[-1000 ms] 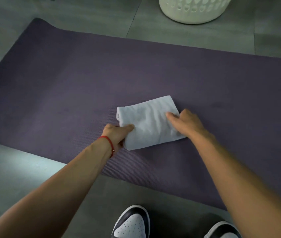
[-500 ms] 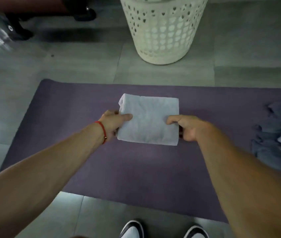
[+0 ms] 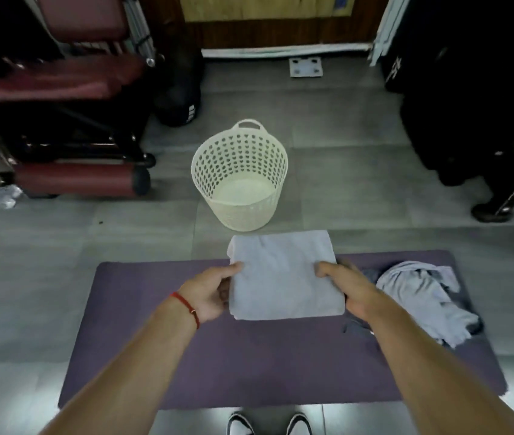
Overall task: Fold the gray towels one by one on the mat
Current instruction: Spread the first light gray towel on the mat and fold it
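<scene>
Folded towel (image 3: 284,274) held up btw both hands, above the mat's (image 3: 155,356) 12 o'clock edge.

Left hand (image 3: 210,293) pinches the towel's 9 o'clock side, thumb on top; right hand (image 3: 348,290) pinches the 3 o'clock side the same way (other fingers hidden under the cloth). Unfolded pile (image 3: 422,299) lies on the mat at 3 o'clock. White basket (image 3: 240,174) stands on the floor at 12 o'clock, w/ its opening toward us.

Red wrist cord (image 3: 186,304) — black-and-white sneakers (image 3: 270,423)

We are in a room at home: a gray tile floor (image 3: 45,277), a white washing basket (image 3: 239,177), red folding chairs (image 3: 61,83) and a wooden door (image 3: 268,23).
</scene>
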Demonstrator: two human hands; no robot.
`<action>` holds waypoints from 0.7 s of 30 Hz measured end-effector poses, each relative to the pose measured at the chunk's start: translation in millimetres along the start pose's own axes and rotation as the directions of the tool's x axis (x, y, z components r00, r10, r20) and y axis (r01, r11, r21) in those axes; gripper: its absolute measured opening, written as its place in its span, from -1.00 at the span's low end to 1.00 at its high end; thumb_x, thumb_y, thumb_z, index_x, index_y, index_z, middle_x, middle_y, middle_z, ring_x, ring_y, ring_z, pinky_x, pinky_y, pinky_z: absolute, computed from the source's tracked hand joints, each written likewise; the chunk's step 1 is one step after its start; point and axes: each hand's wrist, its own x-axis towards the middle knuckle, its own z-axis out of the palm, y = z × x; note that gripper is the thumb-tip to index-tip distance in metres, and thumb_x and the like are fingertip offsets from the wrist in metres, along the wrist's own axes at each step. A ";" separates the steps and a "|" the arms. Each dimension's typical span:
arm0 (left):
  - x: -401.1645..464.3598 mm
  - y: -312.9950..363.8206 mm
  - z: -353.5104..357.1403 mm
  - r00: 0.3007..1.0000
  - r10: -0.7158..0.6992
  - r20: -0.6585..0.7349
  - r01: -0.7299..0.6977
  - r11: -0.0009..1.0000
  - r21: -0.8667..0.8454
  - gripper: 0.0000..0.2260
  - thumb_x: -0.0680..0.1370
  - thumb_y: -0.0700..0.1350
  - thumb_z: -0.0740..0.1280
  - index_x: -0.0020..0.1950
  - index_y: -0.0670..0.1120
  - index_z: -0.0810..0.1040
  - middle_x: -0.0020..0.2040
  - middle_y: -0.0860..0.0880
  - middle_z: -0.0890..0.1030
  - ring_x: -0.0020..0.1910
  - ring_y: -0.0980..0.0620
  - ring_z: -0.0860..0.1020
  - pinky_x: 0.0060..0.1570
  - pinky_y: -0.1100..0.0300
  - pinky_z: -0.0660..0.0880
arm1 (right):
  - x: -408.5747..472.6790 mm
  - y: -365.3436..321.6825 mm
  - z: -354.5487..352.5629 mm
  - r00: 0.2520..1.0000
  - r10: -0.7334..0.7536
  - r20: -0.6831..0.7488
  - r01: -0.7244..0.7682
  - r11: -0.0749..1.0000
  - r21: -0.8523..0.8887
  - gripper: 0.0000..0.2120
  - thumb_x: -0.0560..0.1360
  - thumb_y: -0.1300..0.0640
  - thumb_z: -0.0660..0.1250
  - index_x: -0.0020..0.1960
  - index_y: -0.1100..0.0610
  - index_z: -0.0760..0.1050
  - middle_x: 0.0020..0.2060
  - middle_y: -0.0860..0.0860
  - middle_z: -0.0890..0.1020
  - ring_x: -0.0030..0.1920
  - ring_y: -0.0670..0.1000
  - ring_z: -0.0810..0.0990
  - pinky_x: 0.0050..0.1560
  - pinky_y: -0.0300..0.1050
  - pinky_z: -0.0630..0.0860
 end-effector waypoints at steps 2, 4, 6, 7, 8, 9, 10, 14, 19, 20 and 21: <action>-26.6 27.6 3.2 0.999 0.002 0.044 -0.003 1.000 0.014 -0.83 0.54 -0.07 0.44 0.02 -0.16 0.63 -0.15 -0.08 0.68 -0.17 -0.04 0.62 0.00 0.06 0.53 | -24.4 -31.1 1.0 1.000 -0.023 -0.017 0.024 0.999 0.030 -0.27 0.10 -0.01 0.54 0.25 0.12 0.57 0.05 0.13 0.72 0.03 0.22 0.71 0.06 0.32 0.63; -41.9 48.8 3.6 0.997 0.048 0.068 -0.054 0.996 0.077 -0.74 0.54 -0.05 0.44 0.15 -0.17 0.64 0.01 -0.12 0.72 0.03 -0.14 0.67 0.16 -0.09 0.54 | -41.4 -57.5 7.7 0.999 -0.033 -0.016 0.033 0.998 0.058 -0.35 0.21 -0.11 0.55 0.24 0.10 0.59 0.06 0.10 0.73 0.06 0.19 0.71 0.15 0.27 0.60; -46.5 68.8 2.7 0.993 0.092 0.067 -0.100 0.986 0.131 -0.67 0.54 -0.05 0.45 0.25 -0.16 0.61 0.11 -0.14 0.70 0.18 -0.21 0.63 0.20 -0.22 0.54 | -46.1 -79.1 16.7 0.997 -0.065 -0.042 0.068 0.996 0.065 -0.45 0.35 -0.18 0.51 0.22 0.10 0.61 0.05 0.07 0.73 0.05 0.15 0.71 0.18 0.19 0.60; -46.5 77.5 2.1 0.992 0.109 0.059 -0.116 0.984 0.136 -0.66 0.55 -0.04 0.45 0.27 -0.16 0.60 0.10 -0.14 0.71 0.15 -0.20 0.65 0.14 -0.22 0.57 | -44.8 -88.5 20.5 0.993 -0.089 -0.075 0.092 0.995 0.042 -0.50 0.42 -0.16 0.49 0.22 0.13 0.59 0.04 0.08 0.73 0.03 0.14 0.72 0.15 0.16 0.61; -43.1 87.1 1.5 0.991 0.126 0.055 -0.132 0.982 0.135 -0.67 0.56 -0.03 0.44 0.26 -0.17 0.59 0.06 -0.12 0.72 0.04 -0.16 0.69 0.04 -0.17 0.62 | -39.0 -98.1 24.1 0.988 -0.112 -0.109 0.115 0.993 0.022 -0.55 0.48 -0.12 0.46 0.21 0.17 0.58 0.03 0.09 0.73 0.01 0.14 0.72 0.13 0.15 0.62; -38.6 96.9 1.9 0.989 0.137 0.056 -0.143 0.982 0.127 -0.67 0.57 -0.02 0.43 0.25 -0.17 0.58 0.00 -0.10 0.72 -0.11 -0.11 0.69 -0.06 -0.09 0.64 | -31.1 -108.4 26.7 0.983 -0.130 -0.129 0.131 0.991 0.001 -0.58 0.52 -0.09 0.43 0.21 0.20 0.57 0.03 0.10 0.72 -0.01 0.13 0.72 0.12 0.15 0.63; -30.7 107.1 2.0 0.988 0.144 0.052 -0.149 0.982 0.118 -0.68 0.57 -0.01 0.42 0.25 -0.16 0.58 -0.04 -0.09 0.70 -0.18 -0.08 0.66 -0.10 -0.04 0.62 | -19.7 -119.2 27.8 0.980 -0.141 -0.140 0.139 0.990 -0.024 -0.60 0.53 -0.08 0.42 0.20 0.20 0.57 0.02 0.09 0.73 -0.01 0.13 0.72 0.12 0.15 0.63; 18.2 152.8 10.0 0.986 0.166 0.023 -0.168 0.979 0.114 -0.68 0.58 0.02 0.41 0.24 -0.13 0.59 0.00 -0.08 0.70 -0.08 -0.09 0.65 -0.08 -0.04 0.63 | 39.4 -172.9 24.1 0.984 -0.146 -0.102 0.137 0.986 -0.091 -0.70 0.54 -0.08 0.42 0.07 0.15 0.57 -0.02 0.08 0.72 -0.02 0.13 0.72 0.09 0.16 0.64; 119.6 232.2 42.9 0.957 0.234 -0.174 -0.222 0.971 0.086 -0.70 0.58 0.04 0.41 0.21 -0.12 0.62 0.09 -0.07 0.71 0.00 -0.06 0.66 -0.20 0.05 0.60 | 184.3 -269.1 14.8 0.990 -0.141 0.016 0.142 0.973 -0.183 -0.73 0.49 -0.09 0.44 0.00 0.09 0.55 -0.05 0.02 0.70 -0.04 0.06 0.69 0.10 0.07 0.63; 146.3 252.0 51.9 0.944 0.245 -0.222 -0.234 0.969 0.076 -0.70 0.57 0.04 0.41 0.20 -0.12 0.62 0.08 -0.06 0.71 0.00 -0.07 0.65 -0.18 0.07 0.58 | 229.6 -291.8 11.1 0.989 -0.143 0.048 0.150 0.964 -0.221 -0.60 0.40 -0.19 0.47 0.05 0.08 0.59 0.00 0.02 0.71 0.01 0.07 0.69 0.15 0.10 0.62; 173.0 270.9 61.8 0.933 0.240 -0.270 -0.235 0.971 0.049 -0.71 0.57 0.03 0.42 0.19 -0.13 0.62 0.06 -0.05 0.71 -0.01 -0.08 0.64 -0.17 0.07 0.57 | 276.7 -313.1 6.9 0.987 -0.135 0.083 0.152 0.955 -0.253 -0.45 0.28 -0.29 0.49 0.09 0.07 0.61 0.03 0.01 0.71 0.05 0.07 0.69 0.20 0.12 0.60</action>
